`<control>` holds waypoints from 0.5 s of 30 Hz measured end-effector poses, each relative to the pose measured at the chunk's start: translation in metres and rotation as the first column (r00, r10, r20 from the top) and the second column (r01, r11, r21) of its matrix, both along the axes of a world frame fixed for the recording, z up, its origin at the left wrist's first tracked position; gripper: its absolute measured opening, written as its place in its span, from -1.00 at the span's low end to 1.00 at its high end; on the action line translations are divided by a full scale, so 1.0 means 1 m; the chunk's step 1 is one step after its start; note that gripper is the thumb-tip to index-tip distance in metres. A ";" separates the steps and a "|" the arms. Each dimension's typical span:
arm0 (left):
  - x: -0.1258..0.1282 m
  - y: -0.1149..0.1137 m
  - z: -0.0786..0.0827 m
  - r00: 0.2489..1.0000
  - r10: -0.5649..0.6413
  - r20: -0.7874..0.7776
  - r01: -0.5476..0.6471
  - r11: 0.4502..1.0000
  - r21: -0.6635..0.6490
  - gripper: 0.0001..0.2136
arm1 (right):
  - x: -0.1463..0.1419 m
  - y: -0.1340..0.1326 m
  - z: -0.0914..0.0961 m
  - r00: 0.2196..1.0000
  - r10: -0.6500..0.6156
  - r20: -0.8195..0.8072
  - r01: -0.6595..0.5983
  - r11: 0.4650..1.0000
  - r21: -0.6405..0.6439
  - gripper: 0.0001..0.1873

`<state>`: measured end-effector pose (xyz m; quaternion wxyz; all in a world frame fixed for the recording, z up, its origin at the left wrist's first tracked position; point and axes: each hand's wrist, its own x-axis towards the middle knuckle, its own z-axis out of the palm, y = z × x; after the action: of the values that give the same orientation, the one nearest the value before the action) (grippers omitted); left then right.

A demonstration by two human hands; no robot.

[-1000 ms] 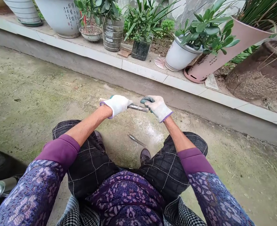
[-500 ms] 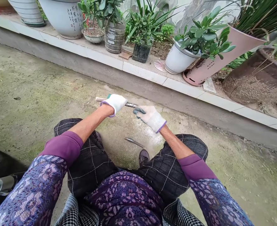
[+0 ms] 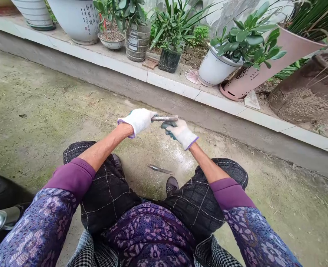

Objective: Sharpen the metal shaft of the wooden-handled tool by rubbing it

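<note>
The left hand (image 3: 138,121) grasps a silvery rod (image 3: 164,118) lying crosswise, its far end beside the right hand (image 3: 178,132) (curled, though whether gripping I cannot tell).

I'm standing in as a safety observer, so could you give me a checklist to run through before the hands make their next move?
1. Gloves on both hands: ok.
2. Left hand closed around the silvery rod: ok.
3. Right hand gripping the rod: cannot tell; its fingers are at the rod's free end, but the grip is unclear.
4. Ground before the feet clear: not ok; a thin metallic piece lies close to the right shoe.
5. Rod apart from the potted plants on the ledge: ok.
</note>
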<state>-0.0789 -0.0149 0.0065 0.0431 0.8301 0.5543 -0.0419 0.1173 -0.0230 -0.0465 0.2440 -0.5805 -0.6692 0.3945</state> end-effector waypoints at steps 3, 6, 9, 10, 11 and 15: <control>-0.002 0.006 -0.006 0.998 0.051 -0.034 -0.051 0.999 0.005 -0.67 | -0.011 -0.023 0.007 0.947 0.181 0.264 -0.238 0.949 0.205 -0.80; -0.003 0.010 -0.017 0.992 0.029 -0.125 -0.026 0.999 0.032 -0.67 | -0.013 -0.034 0.023 0.828 0.218 0.517 -0.381 0.895 0.233 -0.79; -0.001 0.009 -0.026 0.983 -0.048 -0.178 0.051 0.999 0.015 -0.70 | -0.004 -0.027 0.035 0.813 0.147 0.563 -0.342 0.903 0.258 -0.75; 0.001 0.007 -0.027 0.979 -0.074 -0.189 0.076 0.997 0.004 -0.70 | 0.000 -0.021 0.037 0.829 0.112 0.547 -0.311 0.907 0.286 -0.75; 0.003 0.005 -0.026 0.975 -0.097 -0.198 0.098 0.995 -0.004 -0.70 | 0.005 -0.014 0.037 0.849 0.079 0.523 -0.277 0.908 0.313 -0.76; 0.009 -0.003 -0.017 0.967 -0.160 -0.200 0.153 0.987 -0.048 -0.67 | 0.016 0.012 0.024 0.950 0.042 0.309 -0.146 0.935 0.323 -0.80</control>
<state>-0.0699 -0.0184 -0.0102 -0.0042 0.8619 0.4878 -0.1386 0.1330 -0.0113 -0.0222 0.2183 -0.5487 -0.7838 0.1920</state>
